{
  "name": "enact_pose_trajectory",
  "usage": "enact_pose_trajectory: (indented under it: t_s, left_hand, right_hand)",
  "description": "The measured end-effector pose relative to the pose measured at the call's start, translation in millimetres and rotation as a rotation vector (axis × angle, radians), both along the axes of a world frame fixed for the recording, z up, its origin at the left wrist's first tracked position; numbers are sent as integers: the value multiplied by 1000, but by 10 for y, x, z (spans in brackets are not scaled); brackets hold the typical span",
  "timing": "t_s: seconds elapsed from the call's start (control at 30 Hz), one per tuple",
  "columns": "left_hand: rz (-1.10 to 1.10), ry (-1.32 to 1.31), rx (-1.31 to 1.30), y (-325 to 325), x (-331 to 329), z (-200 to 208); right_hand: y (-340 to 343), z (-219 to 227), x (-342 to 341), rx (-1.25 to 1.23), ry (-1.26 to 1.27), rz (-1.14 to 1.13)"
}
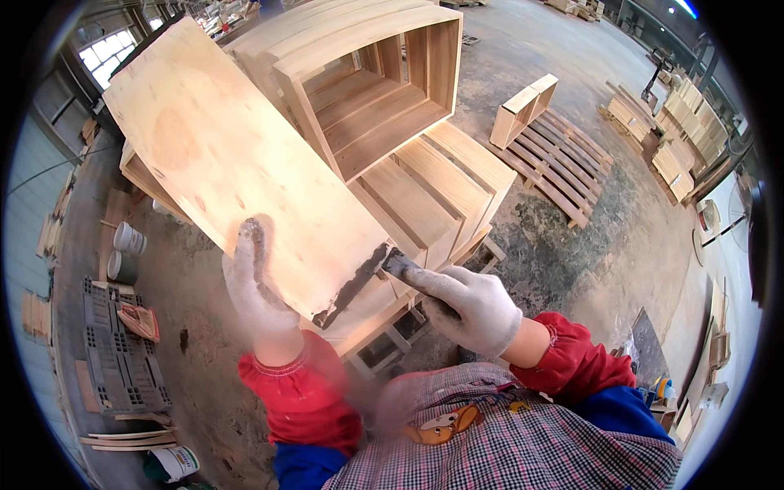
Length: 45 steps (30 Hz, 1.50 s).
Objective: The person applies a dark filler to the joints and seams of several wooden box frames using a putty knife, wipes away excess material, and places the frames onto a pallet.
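Observation:
A long pale wooden panel point(237, 163) slants across the middle of the view, tilted, its near end toward me. My left hand point(257, 282), in a white glove, grips the panel's left edge with the thumb on its face; the other fingers are mostly hidden. A smear of dark putty point(353, 286) runs along the near end. My right hand point(478, 306), also gloved, is closed around a putty knife point(398, 265), whose dark-coated blade touches the panel's near right corner. Beyond the panel are stacked open wooden boxes point(371, 131).
More wooden boxes point(441, 188) lie beneath the stack. A slatted pallet point(555, 163) carrying a small wooden frame point(527, 106) lies to the right. Buckets point(128, 238) and a grey plastic pallet point(122, 351) stand on the left. Stacked boards point(678, 155) are at the far right.

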State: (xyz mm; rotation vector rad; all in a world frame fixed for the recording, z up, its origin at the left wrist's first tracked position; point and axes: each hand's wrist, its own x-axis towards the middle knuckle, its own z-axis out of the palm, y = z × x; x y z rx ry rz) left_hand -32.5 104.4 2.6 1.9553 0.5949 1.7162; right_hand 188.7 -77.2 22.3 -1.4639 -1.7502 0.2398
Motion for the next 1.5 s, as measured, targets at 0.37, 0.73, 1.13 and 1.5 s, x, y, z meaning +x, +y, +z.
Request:
enact_pose_trajectory:
  t_s: [0.37,0.73,1.13,1.5]
  left_hand:
    - [-152,-93,-104,-48,-51,18]
    - [35,-6,-191,41,-72,-17]
    - [44,59,-24,25,-77,3]
    - [59,182,210,-6,-19,87]
  right_hand:
    - [77,-37,113,54,107,16]
    - [2,-30,49,-6,132,52]
    - [228,-378,-14,151,180,112]
    - [139,258,23,-62,-331,260]
